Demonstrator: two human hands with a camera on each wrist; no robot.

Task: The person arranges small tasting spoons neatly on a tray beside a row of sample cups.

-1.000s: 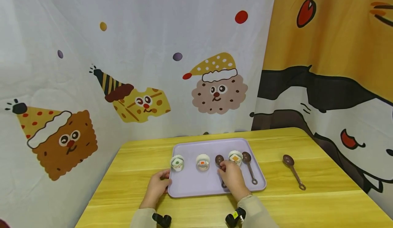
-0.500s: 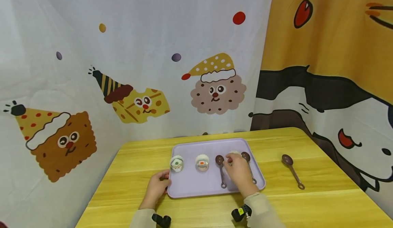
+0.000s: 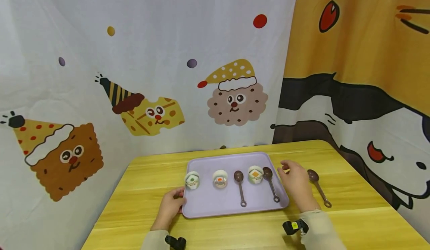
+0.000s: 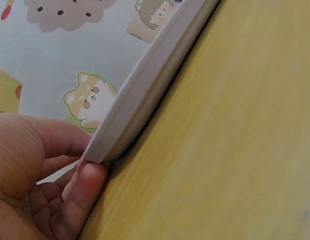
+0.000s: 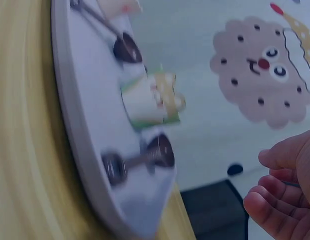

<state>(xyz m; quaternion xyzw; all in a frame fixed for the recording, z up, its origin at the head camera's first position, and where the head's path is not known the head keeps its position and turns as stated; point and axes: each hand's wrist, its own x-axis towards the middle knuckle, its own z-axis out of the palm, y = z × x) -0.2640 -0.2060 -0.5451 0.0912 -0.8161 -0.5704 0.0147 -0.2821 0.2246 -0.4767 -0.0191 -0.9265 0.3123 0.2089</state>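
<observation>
My left hand (image 3: 170, 208) grips the left rim of the lilac tray (image 3: 215, 203); in the left wrist view, thumb and finger pinch the tray's edge (image 4: 132, 105). Just off the tray's right side, my right hand (image 3: 297, 184) hovers with loosely bent fingers and nothing in them. The nearest things to it are a brown spoon (image 3: 267, 173) on the tray and another brown spoon (image 3: 313, 175) on the table. A third spoon (image 3: 239, 176) lies on the tray, left of a small printed cup (image 3: 255, 176).
Two more small cups stand on the tray: one with a green mark (image 3: 192, 182) at the left, one with an orange-red mark (image 3: 220, 181) near the middle. Yellow wood-grain table (image 3: 134, 190) surrounds the tray. A cartoon-printed curtain (image 3: 151, 74) hangs behind it.
My right hand has left the middle spoon, passed over the right-hand cup and moved right, beyond the tray's edge. That spoon stays on the tray. My left hand keeps its place.
</observation>
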